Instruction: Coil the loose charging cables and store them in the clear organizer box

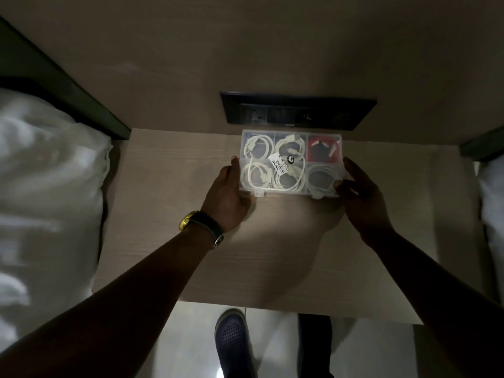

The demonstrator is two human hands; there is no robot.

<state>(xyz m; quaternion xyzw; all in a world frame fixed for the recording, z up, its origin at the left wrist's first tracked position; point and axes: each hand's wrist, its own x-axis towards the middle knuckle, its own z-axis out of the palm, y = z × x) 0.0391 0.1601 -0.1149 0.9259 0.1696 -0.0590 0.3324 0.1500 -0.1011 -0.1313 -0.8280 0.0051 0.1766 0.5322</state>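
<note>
The clear organizer box (290,134) lies on the wooden bedside table (191,214), close to the wall, with its lid down and two front latches facing me. Through the lid I see coiled white cables (257,147) in five compartments and a coiled red cable (324,151) in the far right one. A price sticker sits on the lid. My left hand (227,192) grips the box's left side, thumb on the edge. My right hand (360,192) holds the right side, thumb at the near right corner.
A dark socket panel (297,111) is on the wall just behind the box. White bedding (49,173) lies at the left, more bedding (491,200) at the right. My shoes (231,339) stand on the pale floor below the table's front edge.
</note>
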